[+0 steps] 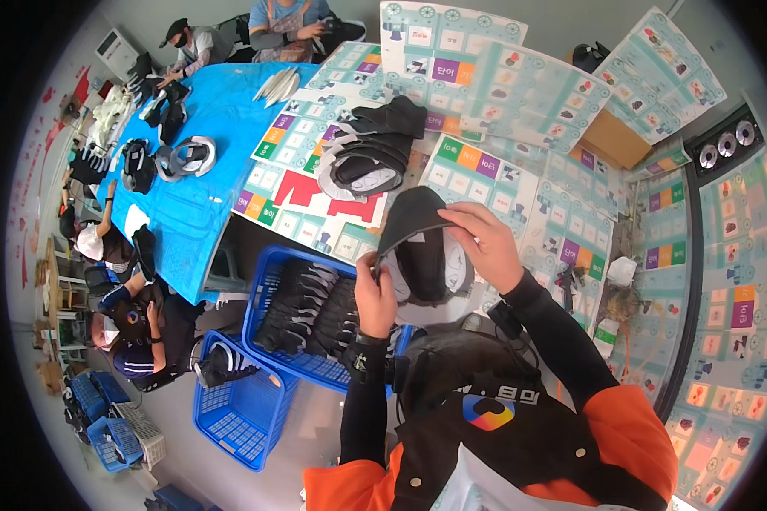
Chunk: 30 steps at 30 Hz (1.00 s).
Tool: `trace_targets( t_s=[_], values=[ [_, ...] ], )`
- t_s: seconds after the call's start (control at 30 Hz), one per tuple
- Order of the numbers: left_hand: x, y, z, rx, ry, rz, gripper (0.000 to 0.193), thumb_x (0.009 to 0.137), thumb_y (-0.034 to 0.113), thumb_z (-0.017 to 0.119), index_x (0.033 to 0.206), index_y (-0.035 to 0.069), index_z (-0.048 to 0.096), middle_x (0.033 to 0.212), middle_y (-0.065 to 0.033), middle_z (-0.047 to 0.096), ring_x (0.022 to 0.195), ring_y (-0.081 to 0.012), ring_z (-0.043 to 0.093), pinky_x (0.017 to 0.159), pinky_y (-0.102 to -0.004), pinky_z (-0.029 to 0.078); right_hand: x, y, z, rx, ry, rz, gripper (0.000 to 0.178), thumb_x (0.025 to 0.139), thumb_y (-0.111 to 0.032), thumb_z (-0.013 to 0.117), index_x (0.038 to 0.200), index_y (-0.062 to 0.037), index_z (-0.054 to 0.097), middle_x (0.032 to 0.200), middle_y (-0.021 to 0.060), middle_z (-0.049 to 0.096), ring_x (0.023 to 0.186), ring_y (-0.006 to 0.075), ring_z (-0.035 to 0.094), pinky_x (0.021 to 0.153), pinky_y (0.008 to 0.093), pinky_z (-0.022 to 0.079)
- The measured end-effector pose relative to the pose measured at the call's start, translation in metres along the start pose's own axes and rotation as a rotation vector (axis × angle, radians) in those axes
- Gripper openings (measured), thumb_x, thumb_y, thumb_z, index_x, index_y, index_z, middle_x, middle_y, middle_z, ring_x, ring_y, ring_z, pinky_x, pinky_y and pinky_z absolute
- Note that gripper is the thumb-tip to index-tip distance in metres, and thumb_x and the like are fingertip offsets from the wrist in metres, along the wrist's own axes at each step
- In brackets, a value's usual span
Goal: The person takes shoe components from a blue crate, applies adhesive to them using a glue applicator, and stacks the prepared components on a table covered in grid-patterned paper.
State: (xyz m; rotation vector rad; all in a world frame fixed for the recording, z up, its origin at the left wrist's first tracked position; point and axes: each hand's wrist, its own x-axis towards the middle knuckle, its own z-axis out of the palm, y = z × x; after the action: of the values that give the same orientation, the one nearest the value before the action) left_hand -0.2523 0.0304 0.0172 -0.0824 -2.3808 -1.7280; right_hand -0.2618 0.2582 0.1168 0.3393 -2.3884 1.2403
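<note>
Between my two hands, in front of my apron, is a black shoe upper [419,215] with a pale lining showing inside its opening. My left hand [377,298] pinches its left edge, thumb up. At its upper right edge, my right hand [484,241] grips the rim between thumb and fingers. Just beyond lies a stack of similar black and grey uppers [368,162] on the patterned table [477,183]. Beside the stack, red cut-out shapes [315,198] are visible on the table surface.
A blue basket [260,319] full of black uppers stands left of me, with another blue basket [234,417] beside it. A blue-covered table [183,192] holds more uppers; several people sit around it. Printed boards [528,94] stand behind my table, near a cardboard box [615,139].
</note>
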Motion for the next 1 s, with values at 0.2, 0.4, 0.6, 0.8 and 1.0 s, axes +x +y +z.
trace_targets(
  t_s=[0.2,0.4,0.6,0.8,1.0],
  values=[
    [-0.012,0.047,0.038,0.158,-0.07,0.335,0.05,0.094,0.013,0.071,0.142,0.006,0.06,0.108,-0.0148,0.062,0.099,-0.0281,0.062,0.09,-0.0366,0.05,-0.031,0.04,-0.039,0.154,0.017,0.129,0.024,0.093,-0.007,0.073,0.117,-0.006,0.075,0.113,0.0106,0.072,0.092,0.0252,0.071,0.078,0.0311,0.056],
    [-0.042,0.047,0.075,0.009,-0.078,0.124,0.029,0.093,0.011,0.075,0.121,0.005,0.075,0.107,-0.0107,0.063,0.092,-0.02,0.062,0.078,-0.0285,0.051,-0.066,0.074,-0.07,0.232,0.059,0.194,0.022,0.09,-0.008,0.077,0.112,-0.0037,0.076,0.106,0.0115,0.075,0.096,0.0232,0.072,0.082,0.0305,0.056],
    [-0.054,0.019,0.112,-0.054,-0.117,0.012,0.016,0.097,0.012,0.072,0.107,0.0,0.073,0.099,-0.0078,0.066,0.086,-0.0144,0.063,0.073,-0.026,0.05,-0.096,0.123,-0.084,0.308,0.053,0.282,0.016,0.088,-0.008,0.078,0.103,-0.002,0.077,0.102,0.0114,0.076,0.094,0.0236,0.073,0.084,0.0309,0.055],
    [-0.053,-0.001,0.129,-0.045,-0.169,-0.179,0.032,0.106,0.029,0.06,0.102,-0.001,0.071,0.088,-0.0062,0.07,0.082,-0.0139,0.061,0.077,-0.0323,0.05,-0.098,0.142,-0.089,0.597,-0.094,0.669,0.018,0.093,-0.016,0.074,0.096,0.0018,0.077,0.084,-0.0007,0.071,0.082,0.0077,0.061,0.075,0.0274,0.049],
    [-0.026,0.026,0.175,-0.459,-0.43,-0.643,0.035,0.106,0.03,0.057,0.114,-0.001,0.07,0.102,-0.0048,0.071,0.092,-0.0141,0.063,0.082,-0.0323,0.051,-0.11,0.183,-0.126,0.932,-0.227,0.786,0.021,0.1,-0.017,0.066,0.11,0.0001,0.068,0.096,-0.0022,0.065,0.091,0.0075,0.059,0.082,0.0253,0.047]
  ],
)
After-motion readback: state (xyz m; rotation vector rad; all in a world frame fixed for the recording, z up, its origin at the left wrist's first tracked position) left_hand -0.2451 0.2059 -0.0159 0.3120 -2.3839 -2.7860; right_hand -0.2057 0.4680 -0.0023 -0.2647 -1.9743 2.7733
